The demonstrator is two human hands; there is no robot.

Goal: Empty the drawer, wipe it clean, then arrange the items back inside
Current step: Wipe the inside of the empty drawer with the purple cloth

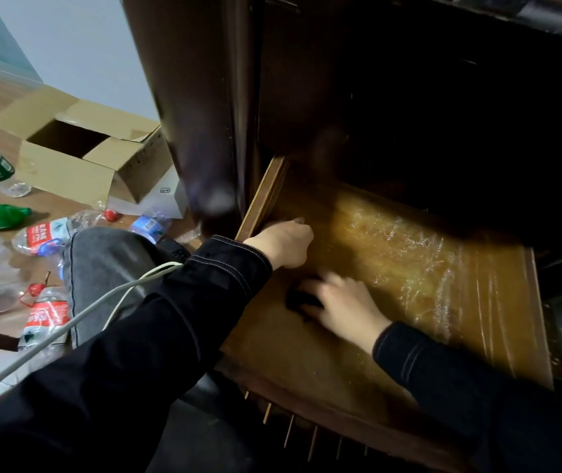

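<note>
Several empty plastic bottles (44,235), an open brown cardboard box (78,155) and a trailing white cable (85,312) clutter the floor at left. Beside them the pulled-out brown wooden drawer (443,268) looks emptied. The person's left hand (283,244) curls against its left wall; whether that grip clasps the wood cannot be told. The right hand (337,305), blurred, grip open, presses a dark cloth (298,300) onto the glossy bottom. Wiping seems under way; restocking remains.
</note>
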